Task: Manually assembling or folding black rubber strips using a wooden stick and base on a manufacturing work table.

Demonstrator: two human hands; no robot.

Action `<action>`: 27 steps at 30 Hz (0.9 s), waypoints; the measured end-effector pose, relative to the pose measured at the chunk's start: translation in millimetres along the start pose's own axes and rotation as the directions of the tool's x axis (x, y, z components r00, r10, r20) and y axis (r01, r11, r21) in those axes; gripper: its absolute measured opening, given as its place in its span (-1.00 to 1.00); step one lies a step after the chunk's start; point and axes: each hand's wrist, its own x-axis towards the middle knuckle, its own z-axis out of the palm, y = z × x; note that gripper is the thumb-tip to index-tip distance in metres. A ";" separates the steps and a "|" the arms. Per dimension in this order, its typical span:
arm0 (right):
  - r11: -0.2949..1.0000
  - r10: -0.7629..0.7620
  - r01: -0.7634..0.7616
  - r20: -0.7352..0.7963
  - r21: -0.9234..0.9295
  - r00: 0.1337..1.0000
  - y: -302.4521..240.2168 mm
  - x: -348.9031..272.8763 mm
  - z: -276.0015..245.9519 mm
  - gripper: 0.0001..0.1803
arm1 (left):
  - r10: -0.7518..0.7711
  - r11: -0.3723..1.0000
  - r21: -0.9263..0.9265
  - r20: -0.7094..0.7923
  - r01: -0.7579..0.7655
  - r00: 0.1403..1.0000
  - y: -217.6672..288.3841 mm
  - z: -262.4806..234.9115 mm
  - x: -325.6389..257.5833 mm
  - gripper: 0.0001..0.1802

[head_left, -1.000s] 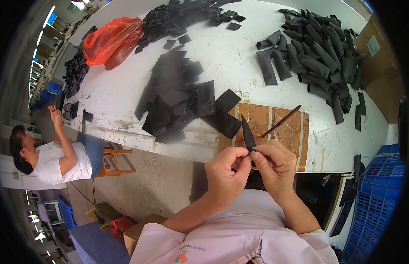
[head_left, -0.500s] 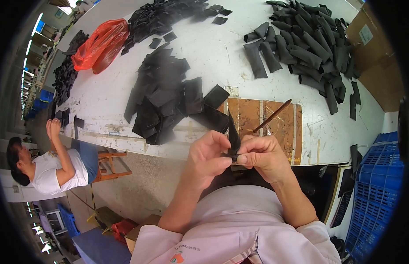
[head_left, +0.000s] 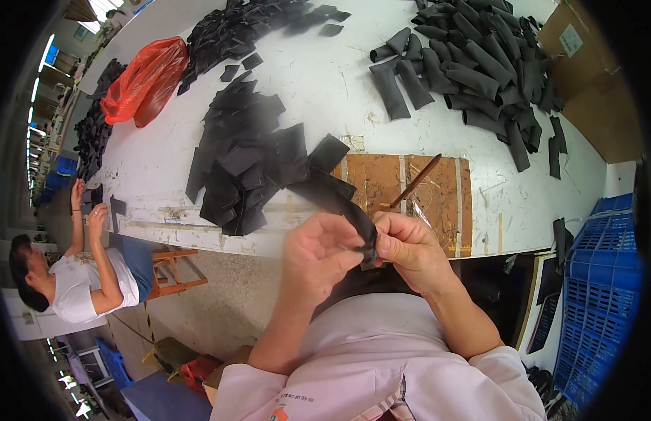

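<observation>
Between my two hands, just past the table's near edge, is a black fabric piece (head_left: 361,223), gathered at its lower end. My right hand (head_left: 411,251) pinches that end between thumb and fingers. My left hand (head_left: 317,254), slightly blurred, closes its thumb and fingertips on the other side of the fabric. Beyond them lies a brown board (head_left: 448,203) with a thin pointed brown stick (head_left: 418,181) resting on it. A pile of flat black fabric pieces (head_left: 245,158) spreads over the table to the left of the board.
Rolled black fabric tubes (head_left: 479,70) are heaped at the far right beside a cardboard box (head_left: 592,77). A red plastic bag (head_left: 146,81) and more black pieces (head_left: 231,31) lie far left. A blue crate (head_left: 597,295) stands at right. Another person (head_left: 87,270) sits at left.
The fabric in my hands now leans more to the left at its top and shows more of its width. My view has shifted slightly. The other person's hands have moved apart.
</observation>
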 end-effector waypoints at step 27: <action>0.674 -0.421 0.349 0.049 -0.651 0.906 -88.8 -20.4 27.9 -0.84 | 0.179 0.979 -0.110 0.047 -0.173 0.983 28.6 61.3 16.5 -0.85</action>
